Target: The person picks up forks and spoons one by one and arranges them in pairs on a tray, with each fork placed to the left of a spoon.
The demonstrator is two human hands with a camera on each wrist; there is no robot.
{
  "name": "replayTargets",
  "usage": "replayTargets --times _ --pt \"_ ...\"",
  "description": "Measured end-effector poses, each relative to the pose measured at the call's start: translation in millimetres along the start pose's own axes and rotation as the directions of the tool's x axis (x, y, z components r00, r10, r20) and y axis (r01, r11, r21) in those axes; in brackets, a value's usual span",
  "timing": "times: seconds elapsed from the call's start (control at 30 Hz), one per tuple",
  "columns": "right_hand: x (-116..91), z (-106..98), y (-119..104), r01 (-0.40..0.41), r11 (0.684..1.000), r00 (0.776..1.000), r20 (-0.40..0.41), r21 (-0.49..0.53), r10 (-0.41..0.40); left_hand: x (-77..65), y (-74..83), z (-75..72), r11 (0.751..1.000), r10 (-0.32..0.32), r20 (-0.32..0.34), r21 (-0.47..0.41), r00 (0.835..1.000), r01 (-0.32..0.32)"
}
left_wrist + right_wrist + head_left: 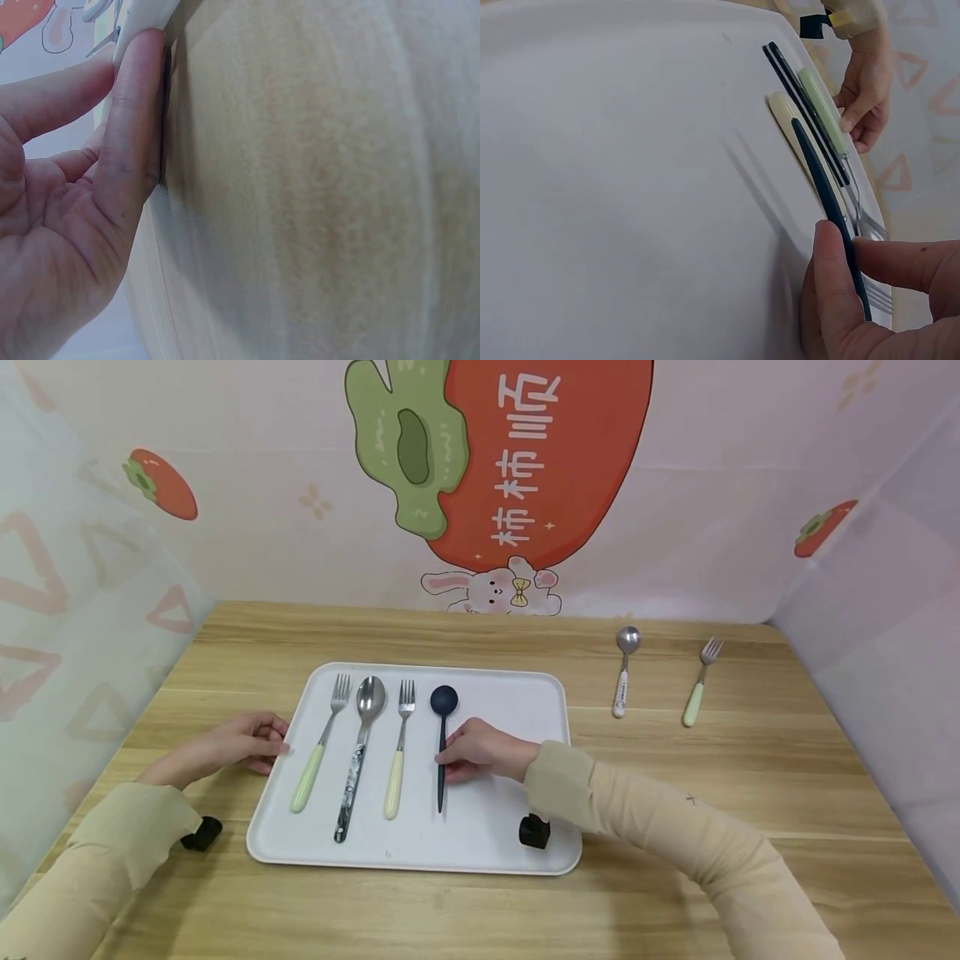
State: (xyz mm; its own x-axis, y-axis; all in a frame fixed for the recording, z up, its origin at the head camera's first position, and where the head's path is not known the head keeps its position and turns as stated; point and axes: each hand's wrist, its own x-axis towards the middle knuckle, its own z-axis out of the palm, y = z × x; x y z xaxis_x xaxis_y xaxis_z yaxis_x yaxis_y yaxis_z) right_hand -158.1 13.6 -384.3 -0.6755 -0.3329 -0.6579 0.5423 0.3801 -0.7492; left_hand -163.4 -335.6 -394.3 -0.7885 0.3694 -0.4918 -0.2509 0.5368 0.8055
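Note:
My right hand (483,750) pinches the thin handle of a black spoon (444,700) between thumb and fingers, over the white tray (480,852). In the right wrist view the dark handle (821,176) slants up past the fingertips, its shadow on the tray. To its left lie a cream-handled fork (394,781), a large spoon with a dark marbled handle (350,793) and a green-handled fork (306,781), side by side with heads toward the back. My left hand (243,745) holds the tray's left rim, thumb on one side and fingers on the other in the left wrist view.
At the back right of the wooden table (675,827) lie a small spoon with a white handle (622,689) and a small green-handled fork (694,703). A patterned backdrop (262,552) rises behind the table. Dark blocks (535,832) are strapped at both wrists.

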Motion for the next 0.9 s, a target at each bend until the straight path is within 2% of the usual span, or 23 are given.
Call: replayTargets --times 0.23,0.33,0.53,0.9 --pt "3.7 2.4 -1.8 0.016 0.999 1.000 -0.023 -0.036 -0.017 0.6 -0.1 -0.1 1.000 -0.008 -0.010 0.006 1.000 0.008" --pt "3.2 3.1 -3.0 0.017 0.996 0.999 -0.046 -0.087 -0.021 0.4 -0.4 -0.2 1.000 -0.012 -0.014 0.011 1.000 0.012" --pt "1.3 5.1 -5.4 0.025 0.978 0.993 -0.106 -0.208 -0.047 0.0 0.3 -0.5 1.000 -0.011 -0.016 0.015 1.000 0.011" --pt "5.6 7.2 -5.3 0.038 0.950 0.990 -0.121 -0.309 -0.079 0.9 -0.4 -0.9 0.999 -0.020 -0.011 0.025 1.000 0.020"
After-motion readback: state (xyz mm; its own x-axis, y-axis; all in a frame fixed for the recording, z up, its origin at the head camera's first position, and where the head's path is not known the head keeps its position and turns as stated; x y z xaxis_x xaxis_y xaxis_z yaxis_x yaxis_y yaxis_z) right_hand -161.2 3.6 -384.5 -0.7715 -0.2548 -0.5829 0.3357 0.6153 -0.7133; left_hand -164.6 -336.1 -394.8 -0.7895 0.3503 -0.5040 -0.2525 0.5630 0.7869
